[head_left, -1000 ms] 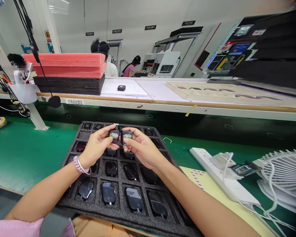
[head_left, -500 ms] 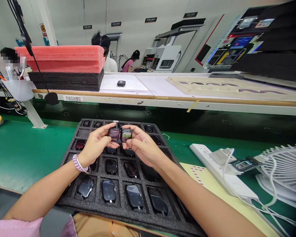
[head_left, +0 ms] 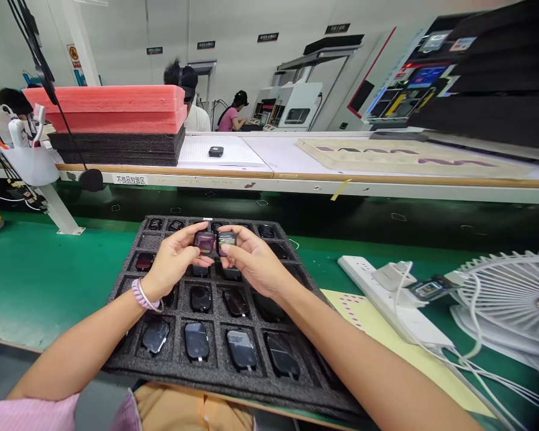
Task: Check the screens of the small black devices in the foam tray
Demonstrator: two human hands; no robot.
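Pinching two dark devices [head_left: 203,243] [head_left: 227,238], one apiece, the hands [head_left: 173,260] [head_left: 257,263] hold them side by side.

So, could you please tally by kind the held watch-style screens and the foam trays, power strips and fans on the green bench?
Watch-style screens: 2 (left hand, 1; right hand, 1)
Foam tray: 1
Power strip: 1
Fan: 1
Total: 5

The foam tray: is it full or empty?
Partly full: the foam tray holds many dark devices, but one pocket beside the left hand looks bare. Some are hidden.
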